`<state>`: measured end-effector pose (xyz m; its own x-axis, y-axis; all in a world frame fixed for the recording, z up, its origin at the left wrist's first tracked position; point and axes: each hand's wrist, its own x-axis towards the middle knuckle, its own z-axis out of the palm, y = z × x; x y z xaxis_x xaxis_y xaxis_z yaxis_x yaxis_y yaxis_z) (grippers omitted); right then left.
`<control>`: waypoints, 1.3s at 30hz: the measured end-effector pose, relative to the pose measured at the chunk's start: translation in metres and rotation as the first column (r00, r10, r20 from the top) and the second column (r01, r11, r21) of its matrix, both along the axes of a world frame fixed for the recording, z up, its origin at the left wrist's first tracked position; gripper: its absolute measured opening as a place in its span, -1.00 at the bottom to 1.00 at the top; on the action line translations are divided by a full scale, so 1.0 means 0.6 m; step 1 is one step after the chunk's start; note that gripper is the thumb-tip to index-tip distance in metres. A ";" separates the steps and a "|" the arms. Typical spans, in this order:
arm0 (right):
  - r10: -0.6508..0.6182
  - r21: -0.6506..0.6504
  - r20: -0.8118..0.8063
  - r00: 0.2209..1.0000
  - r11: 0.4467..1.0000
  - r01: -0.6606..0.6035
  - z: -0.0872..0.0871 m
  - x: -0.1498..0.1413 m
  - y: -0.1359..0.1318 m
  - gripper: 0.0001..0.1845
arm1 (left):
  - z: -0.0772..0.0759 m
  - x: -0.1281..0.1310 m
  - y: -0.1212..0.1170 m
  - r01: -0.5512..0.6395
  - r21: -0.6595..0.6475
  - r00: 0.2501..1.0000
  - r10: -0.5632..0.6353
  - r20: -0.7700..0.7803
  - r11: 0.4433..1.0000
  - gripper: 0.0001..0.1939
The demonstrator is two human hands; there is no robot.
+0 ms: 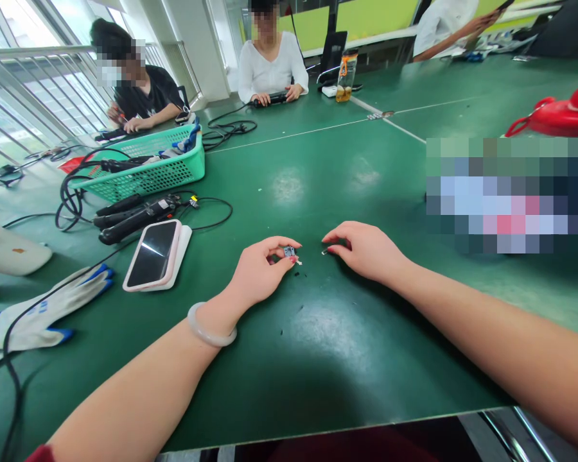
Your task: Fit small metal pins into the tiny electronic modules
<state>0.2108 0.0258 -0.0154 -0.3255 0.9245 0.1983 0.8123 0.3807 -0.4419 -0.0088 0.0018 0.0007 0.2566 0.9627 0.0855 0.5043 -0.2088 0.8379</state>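
Note:
My left hand (262, 266), with a pale bangle at the wrist, pinches a small grey-blue part (289, 251) between thumb and fingertips. What kind of part it is, I cannot make out. A tiny pale piece shows at its lower edge, by the thumb. To the right, my right hand (366, 249) is closed in a pinch just above the table. A tiny light-coloured piece (324, 252) shows at its fingertips; it is too small to name. Several black specks (297, 274) lie on the green table (318, 372) below and between the hands.
Left of my hands lie a phone (154, 253), a corded black tool (137, 218) and a work glove (52, 308). Behind them stands a turquoise basket (147, 176) holding cables and tools. A bottle (346, 77) and a red object (563, 115) stand farther off. Several people sit around the table.

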 end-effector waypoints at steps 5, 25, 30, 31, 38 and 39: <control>0.051 -0.031 0.064 0.997 0.998 -0.050 0.001 -0.009 -0.005 -0.89 | -0.015 -0.001 0.008 -0.052 -0.051 0.995 0.056 0.083 0.997 -0.72; 0.254 0.158 0.215 0.943 0.944 -0.290 -0.007 -0.060 -0.028 -0.75 | -0.014 -0.001 0.006 -0.077 -0.009 0.994 0.077 -0.080 0.997 -0.78; 0.256 0.176 0.306 0.917 0.932 -0.318 -0.007 -0.063 -0.027 -0.69 | -0.011 -0.002 0.005 -0.091 0.027 0.988 0.094 -0.126 0.995 -0.80; 0.257 0.179 0.321 0.912 0.929 -0.325 -0.007 -0.063 -0.027 -0.68 | -0.011 -0.002 0.006 -0.098 0.037 0.985 0.102 -0.140 0.994 -0.80; 0.256 0.193 0.358 0.898 0.920 -0.340 -0.007 -0.060 -0.027 -0.68 | -0.013 -0.005 0.007 -0.073 0.116 0.969 0.098 -0.227 0.991 -0.78; 0.257 0.191 0.361 0.896 0.921 -0.341 -0.006 -0.060 -0.028 -0.68 | -0.012 -0.005 0.006 -0.066 0.114 0.967 0.092 -0.236 0.991 -0.76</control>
